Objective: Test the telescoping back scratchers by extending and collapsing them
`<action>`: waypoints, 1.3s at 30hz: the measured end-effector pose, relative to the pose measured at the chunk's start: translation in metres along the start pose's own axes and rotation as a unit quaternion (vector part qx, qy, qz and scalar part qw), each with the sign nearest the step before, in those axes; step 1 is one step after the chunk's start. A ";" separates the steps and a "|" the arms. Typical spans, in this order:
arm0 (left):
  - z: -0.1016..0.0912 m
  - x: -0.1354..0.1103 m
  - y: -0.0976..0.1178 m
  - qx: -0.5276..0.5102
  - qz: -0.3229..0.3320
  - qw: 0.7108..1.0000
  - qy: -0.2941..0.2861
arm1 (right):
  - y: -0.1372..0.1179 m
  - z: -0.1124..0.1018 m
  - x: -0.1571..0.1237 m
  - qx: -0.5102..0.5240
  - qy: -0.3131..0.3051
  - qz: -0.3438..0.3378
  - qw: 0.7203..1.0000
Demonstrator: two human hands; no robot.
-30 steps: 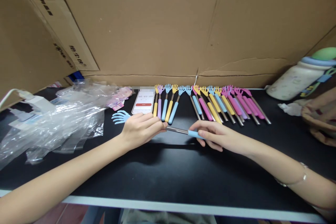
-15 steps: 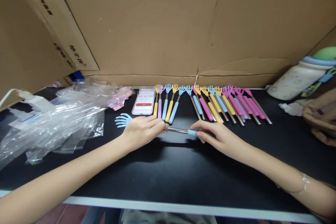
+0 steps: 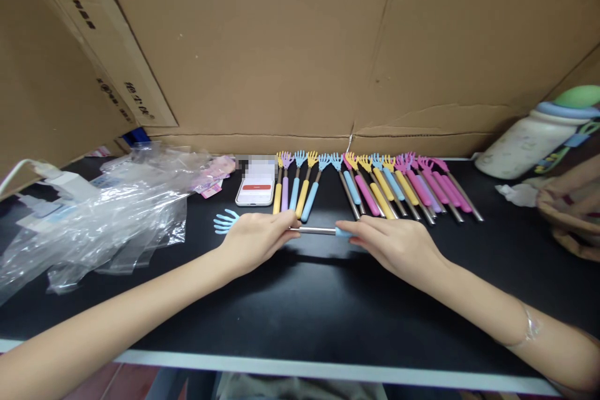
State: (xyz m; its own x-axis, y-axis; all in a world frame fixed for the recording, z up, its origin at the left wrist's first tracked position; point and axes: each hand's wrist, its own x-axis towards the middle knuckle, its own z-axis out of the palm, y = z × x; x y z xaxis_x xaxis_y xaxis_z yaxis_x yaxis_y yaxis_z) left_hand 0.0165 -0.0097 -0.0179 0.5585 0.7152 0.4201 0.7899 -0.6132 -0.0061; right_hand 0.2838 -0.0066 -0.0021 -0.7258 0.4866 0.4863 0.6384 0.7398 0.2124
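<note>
A back scratcher lies crosswise between my two hands, held above the desk. Its light-blue hand-shaped head sticks out to the left of my left hand, which is closed around the shaft. My right hand pinches the light-blue handle grip at the other end; its fingers cover most of that grip. Bare metal shaft shows between the hands. Just beyond them, several finished-looking back scratchers stand in a row, blue, yellow and purple. Farther right are metal rods with pink heads and loose coloured grips.
Clear plastic bags are heaped on the left beside a white charger. A phone lies at the back. At right are a tilted bottle, a crumpled tissue and a brown bag. Cardboard walls the desk.
My left hand and the blue head have shifted slightly right. My right hand has turned over the grip, hiding more of it, and the shaft lies more level.
</note>
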 end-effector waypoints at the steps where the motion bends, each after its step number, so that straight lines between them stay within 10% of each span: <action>1: 0.000 0.000 0.000 -0.003 -0.001 1.000 0.002 | 0.000 0.000 0.000 -0.006 0.005 -0.002 1.000; 13: 0.003 0.000 0.001 0.083 0.101 0.984 0.123 | 0.004 0.002 0.003 0.195 -0.119 0.068 0.971; 27: -0.003 0.001 0.005 0.154 0.199 0.950 0.183 | 0.002 -0.012 0.007 0.599 -0.347 0.215 0.689; 34: -0.002 0.002 0.011 0.078 0.107 0.986 0.097 | 0.004 -0.018 0.011 0.435 -0.272 0.166 0.842; 39: -0.006 0.005 0.007 0.088 0.096 0.989 0.073 | 0.011 -0.014 0.011 0.349 -0.256 0.127 0.892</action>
State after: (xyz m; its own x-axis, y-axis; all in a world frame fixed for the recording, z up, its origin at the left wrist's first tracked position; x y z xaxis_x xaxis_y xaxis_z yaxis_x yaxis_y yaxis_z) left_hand 0.0235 -0.0121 -0.0106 0.6701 0.5277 0.5221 0.7120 -0.6557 -0.2511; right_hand 0.2866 0.0008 0.0173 -0.7161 0.6964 -0.0466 0.6138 0.5965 -0.5171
